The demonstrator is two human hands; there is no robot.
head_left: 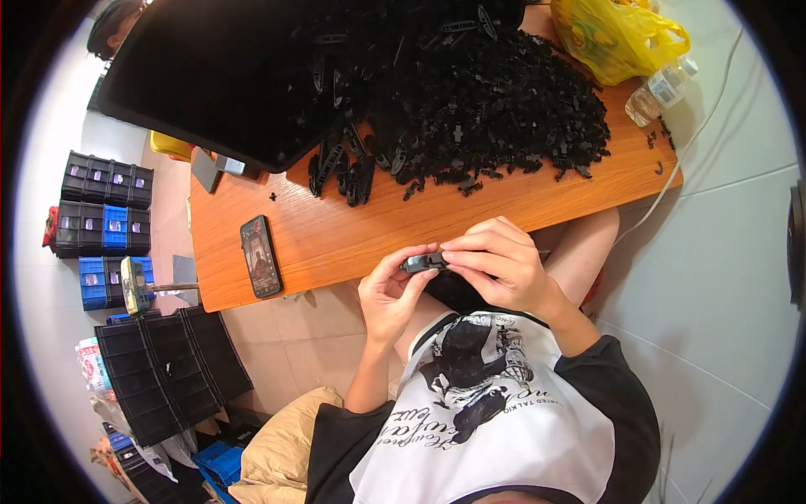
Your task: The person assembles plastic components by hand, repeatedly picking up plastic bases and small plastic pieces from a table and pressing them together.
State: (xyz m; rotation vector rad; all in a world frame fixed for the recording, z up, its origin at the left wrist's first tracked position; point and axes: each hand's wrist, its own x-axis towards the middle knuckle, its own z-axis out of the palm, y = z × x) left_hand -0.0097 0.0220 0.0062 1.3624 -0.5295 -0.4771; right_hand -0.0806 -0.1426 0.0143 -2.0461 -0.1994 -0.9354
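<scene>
Just off the table's near edge, both my hands meet around a small black plastic part [424, 263]. My left hand [390, 281] grips its left end between thumb and fingers. At its right end, the fingertips of my right hand [497, 260] are pinched together; whether a separate small piece sits in them is hidden. Beyond my hands, a large heap of small black plastic pieces [512, 109] covers the far side of the wooden table [353, 244]. Several longer black plastic parts [342, 172] lie at the heap's left edge.
A big black tray [210, 76] stands at the far left of the table. A phone [261, 256] with a lit screen lies nearer me. At the far right are a yellow plastic bag [617, 38] and a clear bottle [659, 94]. Black crates [172, 370] stand on the left.
</scene>
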